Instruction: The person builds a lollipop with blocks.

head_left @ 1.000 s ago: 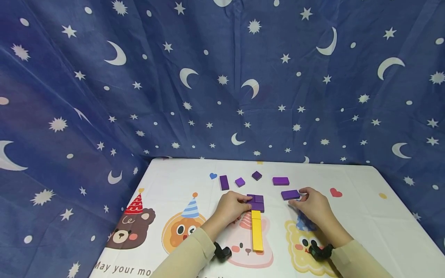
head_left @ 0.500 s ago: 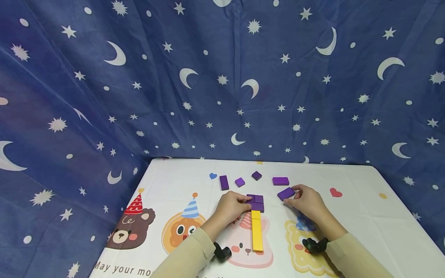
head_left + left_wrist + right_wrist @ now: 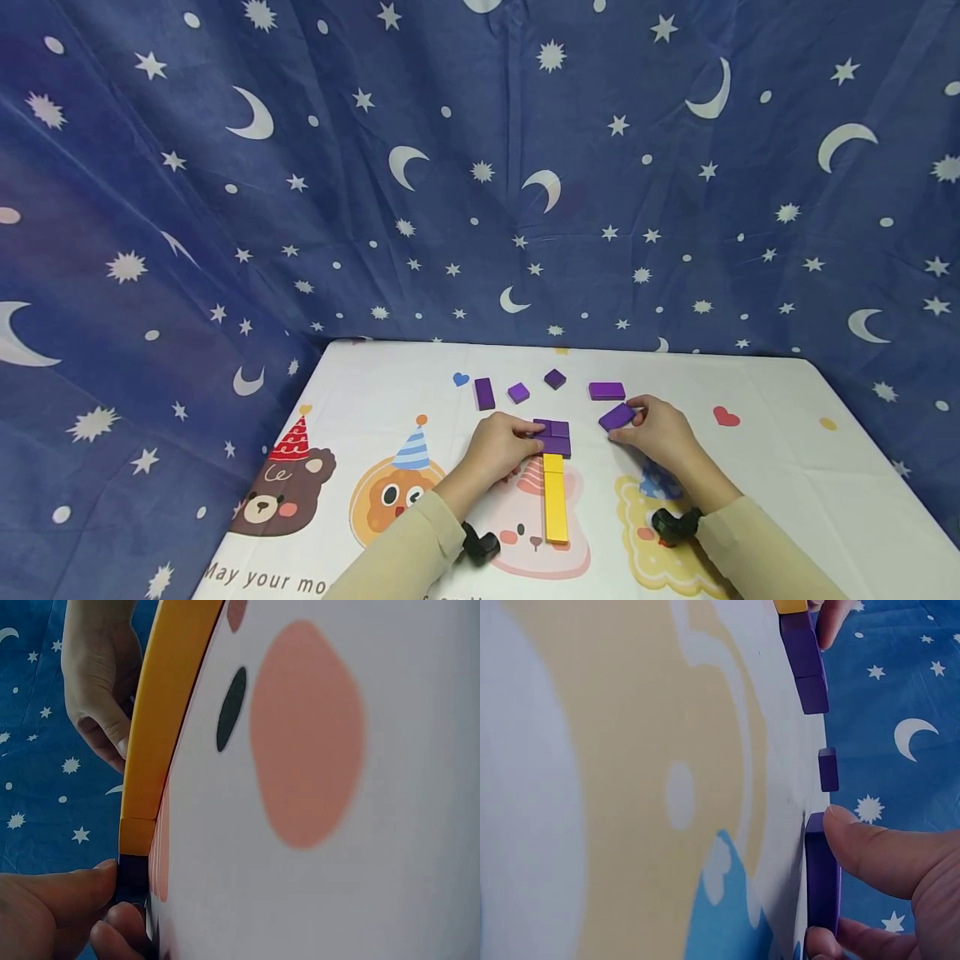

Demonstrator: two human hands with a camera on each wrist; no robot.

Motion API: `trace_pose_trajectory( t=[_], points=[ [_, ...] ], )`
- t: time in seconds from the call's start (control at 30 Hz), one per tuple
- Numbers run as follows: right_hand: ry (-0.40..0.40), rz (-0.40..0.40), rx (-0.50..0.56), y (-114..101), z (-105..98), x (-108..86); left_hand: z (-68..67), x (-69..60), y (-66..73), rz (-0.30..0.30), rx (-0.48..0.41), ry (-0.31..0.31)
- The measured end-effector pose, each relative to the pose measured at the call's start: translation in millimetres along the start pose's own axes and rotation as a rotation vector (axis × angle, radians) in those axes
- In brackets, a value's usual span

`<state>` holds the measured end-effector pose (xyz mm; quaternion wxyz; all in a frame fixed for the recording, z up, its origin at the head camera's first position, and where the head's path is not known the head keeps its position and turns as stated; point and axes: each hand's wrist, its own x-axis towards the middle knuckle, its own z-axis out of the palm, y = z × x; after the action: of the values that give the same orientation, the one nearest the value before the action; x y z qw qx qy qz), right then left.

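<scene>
"While the block [image 3: 617,417] sat askew, who had it?"

"R hand [image 3: 663,429], pinched thumb to finger, to the right of the purple slab [image 3: 558,447], apart. L hand [image 3: 495,446] gripped the slab's left side; yellow bar [image 3: 555,500] abutted its near edge. Other blocks [image 3: 607,391] lay beyond, on the table [image 3: 825,467]."

"Step?"

"Adding a piece, prob. Next move called for squaring it up w/o nudging the slab, imo."

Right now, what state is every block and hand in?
Left hand: gripping joined purple blocks
Joined purple blocks: flat, touching
Yellow blocks: flat, end to end, touching purple
Right hand: pinching angled purple block
Angled purple block: held, apart from others
Loose purple blocks: four, lying separately, untouched
</scene>
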<state>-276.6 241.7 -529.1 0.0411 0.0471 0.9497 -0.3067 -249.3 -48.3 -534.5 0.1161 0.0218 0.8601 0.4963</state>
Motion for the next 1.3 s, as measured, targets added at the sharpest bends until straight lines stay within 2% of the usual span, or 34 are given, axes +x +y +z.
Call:
trace_pose_trajectory(
  t=[0.23, 0.43, 0.67, 1.3],
  points=[
    [0.011, 0.004, -0.018, -4, 2, -0.3, -0.4, -0.4, -0.1, 0.003, 0.008, 0.003],
    [0.000, 0.004, 0.009, -2, 1, -0.2, -0.2, -0.4, 0.3, 0.001, 0.014, 0.005],
    [-0.009, -0.038, 0.028, 1, 0, 0.5, -0.1, 0.4, -0.3, 0.011, 0.015, 0.006],
    [-0.066, -0.135, 0.055, -14, 7, 2.9, -0.8, -0.2, 0.6, 0.010, 0.014, 0.001]
  ],
)
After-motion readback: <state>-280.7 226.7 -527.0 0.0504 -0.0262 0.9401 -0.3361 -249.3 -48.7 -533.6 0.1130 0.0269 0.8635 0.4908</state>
